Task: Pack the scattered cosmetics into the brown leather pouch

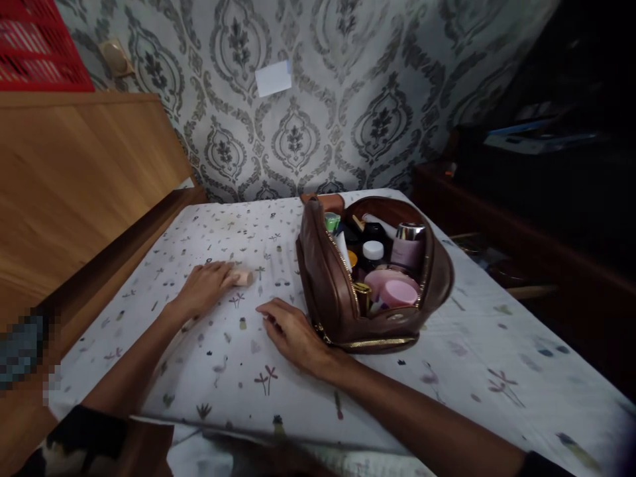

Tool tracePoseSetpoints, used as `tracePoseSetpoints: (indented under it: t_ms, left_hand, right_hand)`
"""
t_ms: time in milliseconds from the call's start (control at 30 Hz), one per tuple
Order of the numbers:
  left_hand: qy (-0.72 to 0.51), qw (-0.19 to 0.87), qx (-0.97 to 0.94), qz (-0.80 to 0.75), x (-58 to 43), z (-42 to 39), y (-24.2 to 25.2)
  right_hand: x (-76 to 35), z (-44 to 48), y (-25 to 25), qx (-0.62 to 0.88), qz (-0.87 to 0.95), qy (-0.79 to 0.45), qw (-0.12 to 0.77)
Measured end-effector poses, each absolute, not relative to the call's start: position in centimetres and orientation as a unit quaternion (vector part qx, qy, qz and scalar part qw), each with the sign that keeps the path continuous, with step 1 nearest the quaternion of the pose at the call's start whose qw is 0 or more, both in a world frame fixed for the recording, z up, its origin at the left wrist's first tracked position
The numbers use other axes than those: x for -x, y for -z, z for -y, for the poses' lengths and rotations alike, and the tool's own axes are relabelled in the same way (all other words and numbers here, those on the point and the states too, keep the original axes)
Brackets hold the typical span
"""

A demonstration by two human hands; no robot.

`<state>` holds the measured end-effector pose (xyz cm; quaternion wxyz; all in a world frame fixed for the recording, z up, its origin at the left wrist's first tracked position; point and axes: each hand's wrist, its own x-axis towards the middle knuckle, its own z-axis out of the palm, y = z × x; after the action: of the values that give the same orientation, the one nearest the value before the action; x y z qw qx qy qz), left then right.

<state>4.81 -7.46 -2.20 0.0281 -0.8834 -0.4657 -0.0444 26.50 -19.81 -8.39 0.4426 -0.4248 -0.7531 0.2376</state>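
Note:
My left hand [206,286] rests on the printed tablecloth [233,232] with its fingers round a small beige cylindrical item [243,277], which lies on its side. My right hand [293,334] is just above the cloth, in front of the brown bag's left corner, fingers curled and slightly apart, with nothing visible in them. The brown leather bag [325,285] stands unzipped on the right half of the table. Inside it show a white-capped jar [373,250], a silver-topped bottle [408,245], a pink round item [400,293] and a gold-coloured item [362,298].
A wooden cabinet [89,152] borders the table on the left, with a red basket [42,46] on top. The patterned wall [298,146] rises behind. Dark wooden furniture [477,199] stands along the right edge.

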Motion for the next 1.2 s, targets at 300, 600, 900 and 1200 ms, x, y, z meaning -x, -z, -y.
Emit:
tracePoseSetpoints:
  t_ms: [300,600,900,1200]
  left_hand:
    - [0.078,0.005,0.86,0.505,-2.2,10.2,2.5]
    - [0.048,-0.054,0.868,0.491,0.9,14.5,4.2]
    - [0.082,-0.049,0.905,0.414,2.5,17.2,3.9]
    - [0.111,0.128,0.904,0.393,-1.0,16.2,5.2]
  right_hand:
    - [-26.3,20.0,7.5,0.45,0.762,-0.244,0.397]
    - [-22.6,19.3,4.6,0.497,0.806,-0.227,0.227]
    - [-22.6,18.7,7.2,0.469,0.803,-0.233,0.284]
    - [-24.0,19.2,6.3,0.423,0.709,-0.37,0.426]
